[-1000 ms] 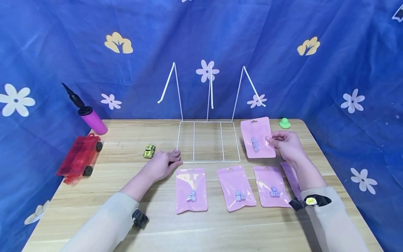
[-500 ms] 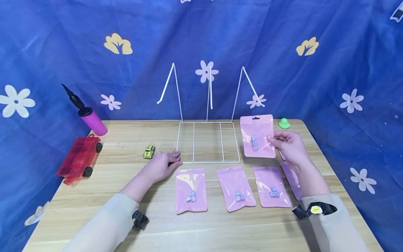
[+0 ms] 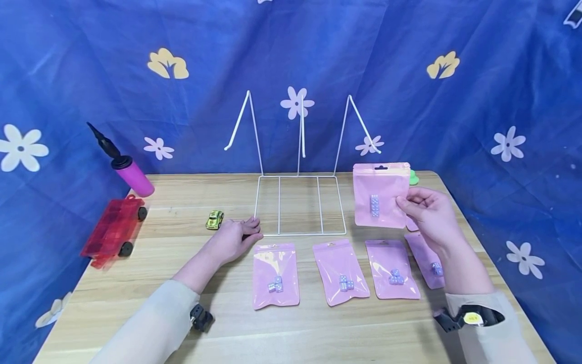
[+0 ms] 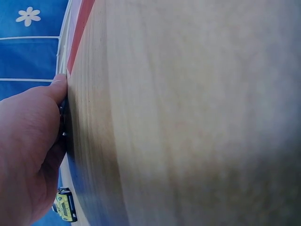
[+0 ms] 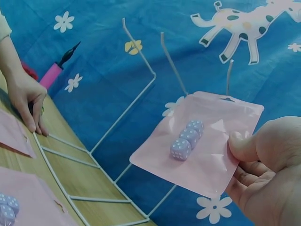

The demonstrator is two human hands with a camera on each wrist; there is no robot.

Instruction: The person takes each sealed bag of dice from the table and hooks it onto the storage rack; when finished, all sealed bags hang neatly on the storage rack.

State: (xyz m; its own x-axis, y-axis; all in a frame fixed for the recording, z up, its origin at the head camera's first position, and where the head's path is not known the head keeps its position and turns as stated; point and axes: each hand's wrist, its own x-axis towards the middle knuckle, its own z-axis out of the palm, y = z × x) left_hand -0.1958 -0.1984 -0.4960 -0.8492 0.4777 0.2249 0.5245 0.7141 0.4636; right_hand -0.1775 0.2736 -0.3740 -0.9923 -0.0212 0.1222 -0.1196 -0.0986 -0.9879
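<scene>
My right hand (image 3: 429,215) pinches a pink zip pouch (image 3: 386,192) by its right edge, thumb in front. It hangs upright above the table, its hole at the top, and lilac dice (image 5: 187,140) show in a line through the film. At the far end of my left arm, my left hand (image 3: 233,238) grips the front left corner of a white wire display rack (image 3: 300,234) with thumb and fingers. Three long prongs (image 3: 303,131) slope forward from the rack's uprights, with nothing hung on them. The held pouch is right of the rack, lower than the prong tips.
Several more pink pouches (image 3: 276,265) with dice lie along the rack's front and to its right. A yellow toy car (image 3: 215,220) stands left of the rack. Further left are a red toy cart (image 3: 111,227) and a magenta pump (image 3: 135,177). A green duck (image 3: 414,178) is partly hidden.
My right hand has moved slightly right, and the pouch has turned to face the head camera more squarely, now partly covering the duck. My left hand has stayed on the rack's corner.
</scene>
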